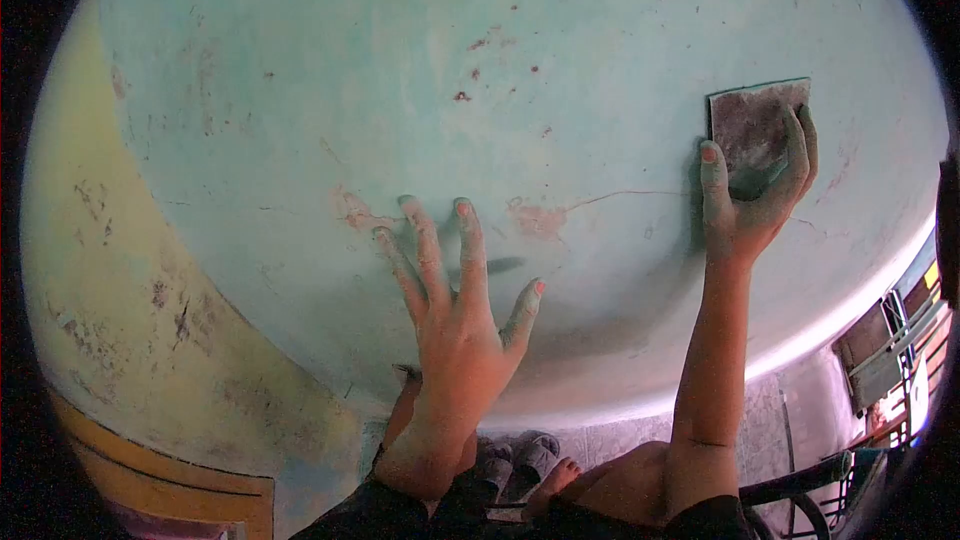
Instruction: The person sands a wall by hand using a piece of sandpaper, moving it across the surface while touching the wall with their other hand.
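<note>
A pale blue-green wall (350, 70) with chips and a thin crack fills most of the view. My left hand (450, 310) is open, its fingers spread and resting at or close to the wall near a patch of peeled paint (536, 220). On the right, my right hand (750, 210) grips a square, dark, dusty piece of sandpaper (755, 130) by its lower part and sides, against the wall. Pale dust coats the fingers of both hands. The sandpaper's side toward the wall is hidden.
To the left the wall meets a stained yellow wall (150, 300), with an orange-brown wooden frame (170, 460) below it. Grey slippers (520, 460) and a bare foot (562, 475) show at the bottom. A dark chair-like frame (800, 480) stands at lower right.
</note>
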